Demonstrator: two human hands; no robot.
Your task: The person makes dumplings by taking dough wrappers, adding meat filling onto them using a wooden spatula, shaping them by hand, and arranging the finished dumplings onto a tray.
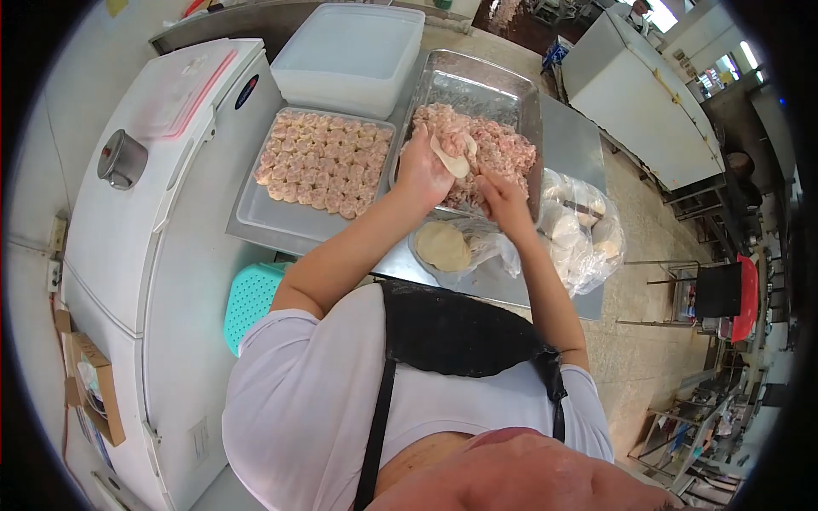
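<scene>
My left hand (pixel 423 168) is curled around a pale round dumpling wrapper (pixel 449 157), held over the near-left part of a metal tray. Ground meat filling (pixel 507 153) is heaped in this metal tray (pixel 464 75), some of it right against the wrapper. Close beside, my right hand (pixel 503 198) is closed at the filling's near edge; what its fingers grip, if anything, is hidden. A stack of round wrappers (pixel 442 246) lies in plastic just below the hands. To the left, rows of filled dumplings (pixel 324 162) cover much of a shallow plastic tray (pixel 249 209).
A lidded plastic container (pixel 348 55) stands behind the dumplings. Bagged wrapper stacks (pixel 584 226) sit at the table's right. A white freezer (pixel 179 255) with a metal cup (pixel 122 160) borders the left, near a turquoise basket (pixel 247 302). A red stool (pixel 745 298) is farther right.
</scene>
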